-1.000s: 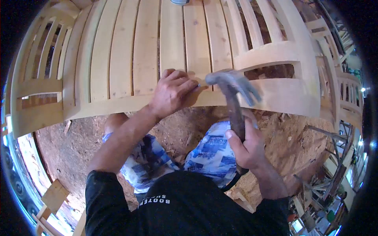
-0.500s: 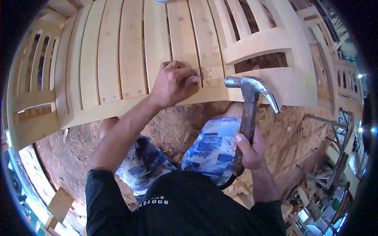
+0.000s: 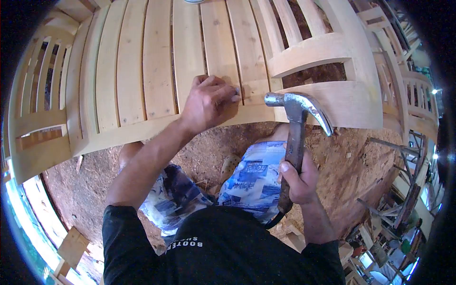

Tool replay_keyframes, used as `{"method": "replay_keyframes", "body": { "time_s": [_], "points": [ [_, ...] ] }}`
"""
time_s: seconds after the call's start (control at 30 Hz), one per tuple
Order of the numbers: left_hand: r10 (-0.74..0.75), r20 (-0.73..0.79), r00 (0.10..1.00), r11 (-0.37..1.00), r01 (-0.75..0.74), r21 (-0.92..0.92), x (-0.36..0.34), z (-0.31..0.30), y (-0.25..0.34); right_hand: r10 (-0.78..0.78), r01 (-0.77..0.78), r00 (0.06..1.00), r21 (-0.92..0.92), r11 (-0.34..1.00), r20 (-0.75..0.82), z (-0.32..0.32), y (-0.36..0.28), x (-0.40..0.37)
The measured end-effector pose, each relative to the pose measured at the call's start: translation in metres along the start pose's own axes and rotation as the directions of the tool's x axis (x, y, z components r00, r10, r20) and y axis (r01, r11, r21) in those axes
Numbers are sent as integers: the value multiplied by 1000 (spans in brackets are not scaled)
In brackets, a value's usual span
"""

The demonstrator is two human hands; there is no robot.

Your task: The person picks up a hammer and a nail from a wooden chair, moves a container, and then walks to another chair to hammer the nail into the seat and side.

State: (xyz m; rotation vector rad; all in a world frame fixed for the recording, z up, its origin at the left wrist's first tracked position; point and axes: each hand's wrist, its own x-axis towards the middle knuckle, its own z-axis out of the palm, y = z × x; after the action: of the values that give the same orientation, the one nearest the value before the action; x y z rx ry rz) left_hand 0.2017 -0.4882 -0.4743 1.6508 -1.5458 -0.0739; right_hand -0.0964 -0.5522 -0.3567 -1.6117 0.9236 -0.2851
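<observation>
My left hand point(image 3: 208, 103) rests on the pale wooden slats point(image 3: 223, 57) near the front rail. Its thumb and forefinger are pinched round a small nail, mostly hidden by the fingertips. My right hand point(image 3: 304, 181) is wrapped round the dark handle of a claw hammer point(image 3: 295, 137). The hammer's metal head is raised just right of my left fingers, with its striking face pointing left towards them and the claw to the right. A gap appears between the hammer face and my left hand.
A slatted wooden side panel point(image 3: 308, 52) stands at the right of the slats, another side panel point(image 3: 40, 109) at the left. Sawdust covers the floor point(image 3: 85, 175). Scrap wood and frames point(image 3: 403, 190) lie at the right. The rim of a can point(image 3: 194, 1) shows at the top edge.
The hammer and my right hand have shifted slightly left, bringing the head nearer my left fingers. My left hand stays in place, its fingertips now covering more of the nail.
</observation>
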Motion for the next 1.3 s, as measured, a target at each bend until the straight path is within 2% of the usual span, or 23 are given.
{"method": "replay_keyframes", "body": {
  "time_s": [0.07, 0.2, 0.27, 0.33, 0.43, 0.5, 0.53, 0.6, 0.7, 0.77, 0.83, 0.87, 0.97, 1.0, 1.03, 1.13, 1.23, 1.3],
  "points": [
    [85, -50, 995, 996, -83, 44, 0, 2, 4, -18, 19, 1000, -44, 999, 9, -1, -2, 0],
    [98, -38, 994, 993, -95, 78, -2, 3, 4, -77, 88, 995, -188, 978, 68, -8, -9, 3],
    [120, -35, 992, 990, -116, 80, -3, 3, 2, -362, 387, 922, -324, 863, 137, -11, -42, 11],
    [112, -24, 993, 990, -109, 90, -3, 2, 4, -534, 545, 835, -325, 773, 132, -10, -50, 12],
    [112, -38, 993, 990, -108, 87, -3, 3, 4, -637, 623, 769, -164, 765, -48, -2, -34, 4],
    [118, -56, 991, 991, -114, 77, -2, 3, 5, -592, 579, 806, -241, 779, 24, -1, -34, 9],
    [123, -61, 991, 990, -118, 71, -1, 2, 6, -495, 510, 857, -373, 775, 144, -1, -37, 19],
    [134, -72, 988, 989, -129, 71, 0, 2, 7, -149, 239, 969, -584, 776, 198, 5, -34, 25],
    [146, -92, 985, 986, -138, 93, 0, 1, 4, -205, 244, 969, -424, 872, 136, 8, -43, 27],
    [138, -111, 984, 988, -129, 80, -1, 8, 4, -169, 209, 977, -413, 887, 132, 1, -47, 21],
    [-70, -20, 997, 997, 69, -30, 3, 0, 7, -131, 146, 989, -374, 916, 66, -1, -49, 13],
    [-168, 36, 985, 982, 170, -75, 6, -3, 8, -161, 167, 986, -338, 926, 46, -4, -45, 11],
    [-132, 58, 989, 977, 140, -161, 29, -6, 13, -223, 217, 975, -249, 944, 3, -13, -20, 4],
    [-190, 125, 974, 953, 213, -216, 35, -5, 16, -238, 232, 971, -232, 945, 0, -16, -13, 3],
    [-186, 123, 975, 954, 209, -213, 37, 2, 16, -255, 248, 967, -214, 945, -3, -17, -8, 2],
    [-168, 137, 976, 961, 193, -199, 40, 16, 14, -164, 159, 985, -104, 982, -51, -15, 1, -5],
    [-128, 172, 977, 974, 156, -165, 38, 16, 11, -151, 153, 988, -114, 982, 20, -21, 13, -12],
    [-74, 157, 985, 987, 94, -127, 38, 15, 12, -106, 107, 994, -66, 992, 6, -20, 14, -15]
  ]
}}
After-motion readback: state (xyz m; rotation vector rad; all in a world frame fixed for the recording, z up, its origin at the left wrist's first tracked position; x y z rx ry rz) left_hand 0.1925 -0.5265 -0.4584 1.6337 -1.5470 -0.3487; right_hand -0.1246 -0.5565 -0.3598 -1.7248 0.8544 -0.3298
